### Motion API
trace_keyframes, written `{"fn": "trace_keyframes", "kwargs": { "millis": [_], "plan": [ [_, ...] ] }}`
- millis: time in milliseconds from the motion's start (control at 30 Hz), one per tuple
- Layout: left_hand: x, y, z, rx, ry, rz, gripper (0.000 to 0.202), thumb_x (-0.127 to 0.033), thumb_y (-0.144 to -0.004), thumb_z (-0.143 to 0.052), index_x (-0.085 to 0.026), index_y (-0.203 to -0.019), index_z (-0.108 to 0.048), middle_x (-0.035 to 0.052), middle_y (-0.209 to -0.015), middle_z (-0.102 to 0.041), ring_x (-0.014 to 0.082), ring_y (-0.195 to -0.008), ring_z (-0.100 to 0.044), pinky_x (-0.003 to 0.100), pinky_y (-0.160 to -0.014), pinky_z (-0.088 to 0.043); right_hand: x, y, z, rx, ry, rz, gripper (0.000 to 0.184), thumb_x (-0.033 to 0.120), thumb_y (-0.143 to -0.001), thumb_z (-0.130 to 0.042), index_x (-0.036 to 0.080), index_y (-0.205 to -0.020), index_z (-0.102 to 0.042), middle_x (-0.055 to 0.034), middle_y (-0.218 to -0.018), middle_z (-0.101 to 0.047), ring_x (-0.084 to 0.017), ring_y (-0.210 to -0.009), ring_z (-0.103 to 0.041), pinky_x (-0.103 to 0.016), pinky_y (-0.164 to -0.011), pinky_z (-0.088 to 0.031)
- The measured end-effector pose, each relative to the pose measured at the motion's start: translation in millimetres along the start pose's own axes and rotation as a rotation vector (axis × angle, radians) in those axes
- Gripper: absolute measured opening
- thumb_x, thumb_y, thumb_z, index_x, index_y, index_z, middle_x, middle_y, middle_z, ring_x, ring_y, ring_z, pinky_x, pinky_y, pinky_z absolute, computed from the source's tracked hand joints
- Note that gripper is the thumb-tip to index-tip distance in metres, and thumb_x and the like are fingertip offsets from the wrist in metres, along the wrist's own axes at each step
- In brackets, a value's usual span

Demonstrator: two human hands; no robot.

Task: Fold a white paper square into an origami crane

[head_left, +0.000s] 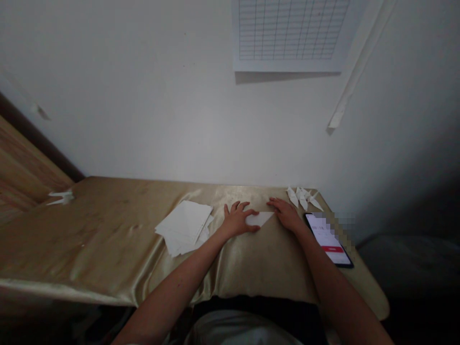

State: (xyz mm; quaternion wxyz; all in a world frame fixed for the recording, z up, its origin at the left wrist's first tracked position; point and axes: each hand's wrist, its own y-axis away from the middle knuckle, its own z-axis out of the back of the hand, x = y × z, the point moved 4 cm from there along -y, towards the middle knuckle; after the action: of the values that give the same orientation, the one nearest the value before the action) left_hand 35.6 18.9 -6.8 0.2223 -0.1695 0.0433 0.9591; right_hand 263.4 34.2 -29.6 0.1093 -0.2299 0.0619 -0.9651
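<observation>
A folded piece of white paper (259,219), roughly triangular with its point to the right, lies on the gold cloth. My left hand (237,221) rests at its left end; the thumb and forefinger are spread over the paper, and the other fingers fan out on the cloth. At the pointed end is my right hand (285,213), its fingers stretched out on the cloth and its inner side by the tip. Whether the right thumb touches the paper is hidden. To the left of my left hand sits a loose stack of white paper sheets (185,223).
Several folded paper cranes (303,198) stand at the back right, with a lit phone (328,239) in front of them. Another folded white paper figure (62,197) is at the far left. The gold-covered table (108,230) meets a wall holding a grid chart (291,33).
</observation>
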Motion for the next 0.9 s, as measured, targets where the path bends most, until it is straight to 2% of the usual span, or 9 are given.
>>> {"fn": "trace_keyframes", "kwargs": {
  "millis": [200, 433, 800, 900],
  "plan": [
    [0.7, 1.1, -3.6, -0.017, -0.013, -0.008, 0.063, -0.070, -0.076, -0.074, -0.049, -0.134, -0.062, -0.0004, -0.163, -0.038, 0.0424, -0.153, -0.021, 0.082, -0.115, -0.001, 4.1, 3.9, 1.4, -0.023, -0.001, -0.007, 0.052, 0.012, -0.095, -0.039, 0.030, -0.138, -0.062, -0.0011, -0.156, -0.051, -0.019, -0.147, -0.042, -0.047, -0.122, -0.031],
    [-1.0, 4.8, -4.1, -0.043, -0.027, -0.047, 0.061, -0.069, -0.080, -0.070, -0.048, -0.136, -0.059, 0.0024, -0.162, -0.040, 0.0410, -0.153, -0.023, 0.082, -0.114, -0.001, -1.9, -1.8, 1.0, -0.073, -0.090, -0.009, 0.044, 0.016, -0.097, -0.038, 0.024, -0.126, -0.071, -0.0050, -0.148, -0.059, -0.018, -0.140, -0.051, -0.044, -0.121, -0.035],
    [-1.8, 4.6, -2.9, -0.040, -0.032, -0.042, 0.062, -0.071, -0.081, -0.068, -0.046, -0.137, -0.060, 0.0041, -0.162, -0.039, 0.0430, -0.152, -0.023, 0.083, -0.113, -0.002, -2.1, 0.2, 0.9, -0.039, -0.069, 0.040, 0.038, 0.024, -0.093, -0.053, 0.025, -0.128, -0.069, -0.0083, -0.148, -0.058, -0.025, -0.141, -0.049, -0.051, -0.121, -0.034],
    [-1.2, 4.2, -0.5, -0.034, -0.027, -0.033, 0.053, -0.067, -0.086, -0.066, -0.048, -0.135, -0.062, 0.0028, -0.162, -0.039, 0.0421, -0.152, -0.023, 0.083, -0.113, -0.004, 1.5, 1.6, 4.3, -0.019, -0.075, 0.044, 0.038, 0.024, -0.091, -0.056, 0.024, -0.127, -0.069, -0.0086, -0.149, -0.058, -0.025, -0.141, -0.049, -0.050, -0.121, -0.035]
  ]
}}
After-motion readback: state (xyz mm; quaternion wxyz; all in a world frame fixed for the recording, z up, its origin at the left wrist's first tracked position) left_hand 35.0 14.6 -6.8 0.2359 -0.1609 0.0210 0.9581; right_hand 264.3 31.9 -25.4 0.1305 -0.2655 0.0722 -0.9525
